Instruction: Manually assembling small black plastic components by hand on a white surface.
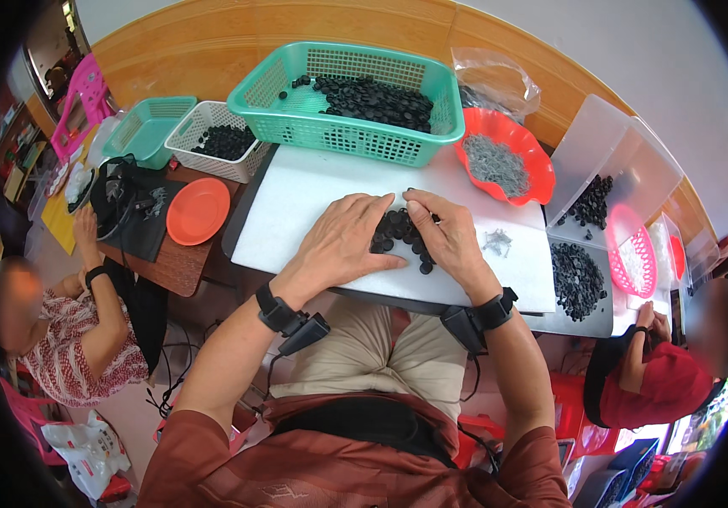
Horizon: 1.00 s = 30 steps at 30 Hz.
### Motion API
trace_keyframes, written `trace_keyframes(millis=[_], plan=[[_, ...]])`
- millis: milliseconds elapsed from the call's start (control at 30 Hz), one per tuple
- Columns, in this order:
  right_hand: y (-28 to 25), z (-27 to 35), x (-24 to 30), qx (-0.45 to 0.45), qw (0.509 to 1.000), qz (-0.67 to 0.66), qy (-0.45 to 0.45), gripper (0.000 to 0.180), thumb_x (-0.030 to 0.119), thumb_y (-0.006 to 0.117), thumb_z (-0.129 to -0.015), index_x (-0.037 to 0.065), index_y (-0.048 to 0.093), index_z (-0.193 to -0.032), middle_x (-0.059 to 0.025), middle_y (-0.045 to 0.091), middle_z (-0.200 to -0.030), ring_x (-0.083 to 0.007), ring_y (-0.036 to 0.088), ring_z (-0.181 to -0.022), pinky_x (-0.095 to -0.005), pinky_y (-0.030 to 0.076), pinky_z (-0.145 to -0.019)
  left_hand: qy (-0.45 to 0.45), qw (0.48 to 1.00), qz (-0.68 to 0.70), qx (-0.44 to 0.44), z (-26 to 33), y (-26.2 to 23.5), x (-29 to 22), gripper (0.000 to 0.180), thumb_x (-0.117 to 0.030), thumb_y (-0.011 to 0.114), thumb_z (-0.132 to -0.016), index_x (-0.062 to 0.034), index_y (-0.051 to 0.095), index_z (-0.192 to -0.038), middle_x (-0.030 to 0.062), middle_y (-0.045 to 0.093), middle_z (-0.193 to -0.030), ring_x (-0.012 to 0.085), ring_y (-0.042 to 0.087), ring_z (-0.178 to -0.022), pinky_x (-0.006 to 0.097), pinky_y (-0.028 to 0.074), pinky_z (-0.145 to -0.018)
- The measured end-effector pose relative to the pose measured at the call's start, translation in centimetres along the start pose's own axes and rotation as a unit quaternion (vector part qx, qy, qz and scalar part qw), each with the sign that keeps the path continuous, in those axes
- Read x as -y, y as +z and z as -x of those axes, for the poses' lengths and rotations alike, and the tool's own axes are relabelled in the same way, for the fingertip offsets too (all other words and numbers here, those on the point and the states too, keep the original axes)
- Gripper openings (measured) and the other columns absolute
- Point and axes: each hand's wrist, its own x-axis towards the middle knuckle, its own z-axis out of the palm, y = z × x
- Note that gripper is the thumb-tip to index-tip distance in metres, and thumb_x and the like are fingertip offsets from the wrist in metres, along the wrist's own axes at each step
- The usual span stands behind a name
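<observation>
Black round plastic pieces (399, 230) lie in a loose pile on a white foam sheet (288, 199), between my two hands. Around the pile's left side curves my left hand (343, 237), its thumb stretched out along the near edge and apart from the fingers. My right hand (455, 241) reaches in from the other side, thumb and forefinger brought close at the pile's far edge. What sits between those fingertips is too small to make out. A few clear plastic bits (497, 243) lie to the right of my right hand.
A green basket (339, 135) of black pieces stands behind the sheet. To its right are a red scalloped bowl (542, 173) of clear bits and a translucent bin (584, 140). More black pieces (577, 279) lie on a grey tray. An orange plate (198, 211) is left. People sit on both sides.
</observation>
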Motion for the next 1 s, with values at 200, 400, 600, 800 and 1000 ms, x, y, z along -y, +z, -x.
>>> trace_keyframes(millis=[200,400,600,800,1000], plan=[[0.1,-0.2,-0.3,-0.019,0.998,-0.051,0.04,0.029,0.024,0.062,-0.103,-0.003,0.072,-0.111,-0.0179,0.073,-0.091,-0.0254,0.069,-0.081,-0.0354,0.053,-0.075,0.0,1.0,-0.005,0.006,0.1,0.0,0.1,0.093,-0.051,0.083,-0.076,0.0037,0.05,-0.144,0.0211,0.057,-0.141,0.035,0.05,-0.134,0.045,0.04,-0.113],[0.3,-0.4,-1.4,-0.053,0.996,-0.043,0.059,0.032,0.026,0.062,-0.103,-0.004,0.073,-0.108,-0.0154,0.071,-0.085,-0.021,0.064,-0.076,-0.0345,0.052,-0.073,0.018,1.0,-0.015,-0.019,0.2,0.1,0.0,0.089,-0.048,0.083,-0.076,0.0031,0.052,-0.141,0.0198,0.059,-0.136,0.034,0.053,-0.13,0.044,0.042,-0.11],[0.4,-0.6,-1.1,-0.029,0.995,-0.032,0.085,0.035,0.03,0.06,-0.105,-0.004,0.071,-0.11,-0.0168,0.069,-0.084,-0.0236,0.064,-0.078,-0.0359,0.052,-0.075,0.022,0.999,-0.017,-0.019,0.2,0.1,0.2,0.089,-0.048,0.083,-0.076,0.0034,0.052,-0.141,0.0201,0.059,-0.135,0.0342,0.053,-0.129,0.045,0.043,-0.11],[0.8,-0.8,-1.4,-0.024,0.997,-0.002,0.071,0.037,0.031,0.058,-0.105,-0.002,0.07,-0.114,-0.0197,0.071,-0.093,-0.0339,0.066,-0.085,-0.0415,0.051,-0.08,0.01,1.0,-0.002,-0.003,0.2,0.0,0.1,0.092,-0.052,0.082,-0.077,0.0037,0.05,-0.143,0.0216,0.057,-0.141,0.0357,0.051,-0.133,0.045,0.04,-0.112],[0.1,-2.0,-0.6,-0.032,0.998,0.061,0.013,0.037,0.031,0.054,-0.106,-0.003,0.068,-0.103,-0.0245,0.068,-0.093,-0.0446,0.062,-0.089,-0.0484,0.048,-0.078,0.014,1.0,-0.005,-0.004,0.4,0.1,0.3,0.092,-0.052,0.082,-0.077,0.0044,0.05,-0.143,0.0218,0.057,-0.14,0.0358,0.051,-0.133,0.045,0.041,-0.112]])
